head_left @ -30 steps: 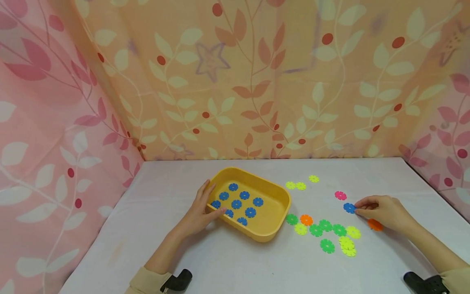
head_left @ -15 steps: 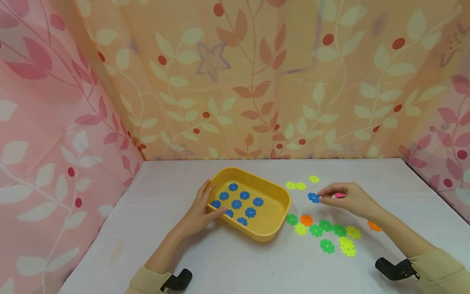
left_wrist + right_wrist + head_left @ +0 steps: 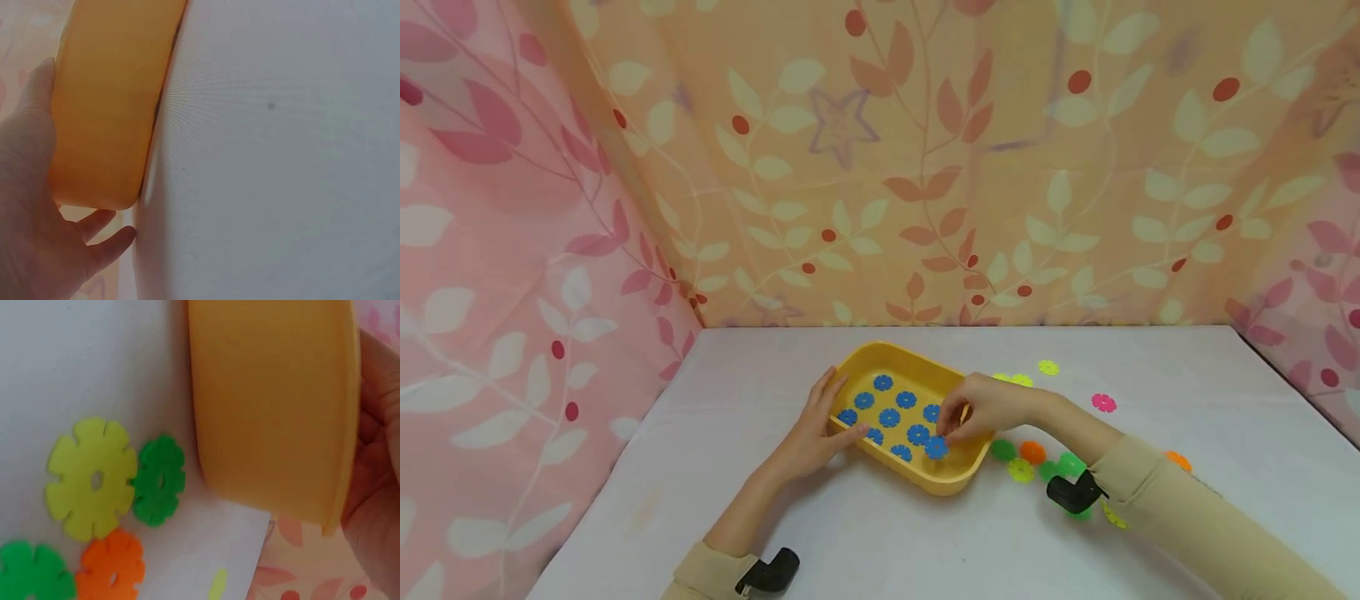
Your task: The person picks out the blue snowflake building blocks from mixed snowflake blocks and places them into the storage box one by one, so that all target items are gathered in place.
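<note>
A yellow plastic basin stands on the table, with several blue flower-shaped plastic discs on its floor. At its left corner, my left hand holds the basin, thumb over the near rim and fingers along the left side. My right hand reaches over the right rim and pinches a blue flower-shaped disc inside the basin, low over another blue disc. The basin's outer wall hides the right fingertips in the right wrist view. Only the basin's outside shows in the left wrist view.
Right of the basin lie loose discs: green, orange, yellow and pink. My right forearm covers several of them. Another orange disc lies farther right. Patterned curtains stand behind and beside the white table.
My right hand has carried the blue disc leftward from the table's right side, past the pink disc, into the basin. The left hand and basin have stayed in place.
</note>
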`<state>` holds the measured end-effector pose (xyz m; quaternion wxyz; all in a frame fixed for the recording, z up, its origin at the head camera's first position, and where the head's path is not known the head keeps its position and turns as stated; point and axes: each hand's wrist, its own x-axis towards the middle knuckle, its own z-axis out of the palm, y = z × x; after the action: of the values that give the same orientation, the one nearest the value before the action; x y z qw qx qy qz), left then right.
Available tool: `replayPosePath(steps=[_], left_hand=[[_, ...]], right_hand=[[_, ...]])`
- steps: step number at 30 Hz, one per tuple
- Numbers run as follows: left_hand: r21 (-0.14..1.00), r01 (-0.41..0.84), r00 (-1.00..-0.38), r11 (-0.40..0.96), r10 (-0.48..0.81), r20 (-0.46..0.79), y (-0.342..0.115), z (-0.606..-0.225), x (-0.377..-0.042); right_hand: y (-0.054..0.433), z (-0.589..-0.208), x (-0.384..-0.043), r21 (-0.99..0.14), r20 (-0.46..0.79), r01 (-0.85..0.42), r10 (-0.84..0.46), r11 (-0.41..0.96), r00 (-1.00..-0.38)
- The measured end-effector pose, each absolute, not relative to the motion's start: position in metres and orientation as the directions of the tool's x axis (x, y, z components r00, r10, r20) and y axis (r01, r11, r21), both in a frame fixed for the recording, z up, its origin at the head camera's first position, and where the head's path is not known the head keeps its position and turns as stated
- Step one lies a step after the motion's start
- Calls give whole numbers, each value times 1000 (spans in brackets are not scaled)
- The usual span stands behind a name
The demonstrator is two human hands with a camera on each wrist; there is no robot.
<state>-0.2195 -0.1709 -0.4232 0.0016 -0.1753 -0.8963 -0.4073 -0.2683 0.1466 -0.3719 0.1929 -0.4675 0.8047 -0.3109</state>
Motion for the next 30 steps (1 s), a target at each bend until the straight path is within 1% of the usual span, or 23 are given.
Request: replayPosePath(steps=[1,3,7,13,17,25,28,30], left_hand=[[731,315,-939,605,312,146,-170,-423,-219],[731,318,-938,604,312,150,-170,-423,-219],[730,319,-938,604,312,151,-170,-421,-218],[731,311,-940,607,310,142,-171,-418,-216],[734,306,-942,606,307,138,-172,-418,-215],[731,310,-942,608,303,147,-172,-420,-216],[728,313,-940,609,306,148,-172,-422,-217],[726,314,-940,611,307,149,-172,-423,-217]], right_hand=[[143,-373,-269,-669,-52,-638,-880,381,-472],[137,-375,-269,-646,-113,-640,-881,416,-459],[131,-377,-269,-612,-198,-625,-859,485,-473],[126,-375,-268,-558,-235,-644,-844,524,-483],[124,-375,-268,-543,-253,-641,-833,543,-491],[125,-378,-269,-591,-220,-622,-844,514,-489],[128,-378,-269,-608,-171,-620,-845,496,-507],[132,-379,-268,-632,-115,-611,-838,476,-533]])
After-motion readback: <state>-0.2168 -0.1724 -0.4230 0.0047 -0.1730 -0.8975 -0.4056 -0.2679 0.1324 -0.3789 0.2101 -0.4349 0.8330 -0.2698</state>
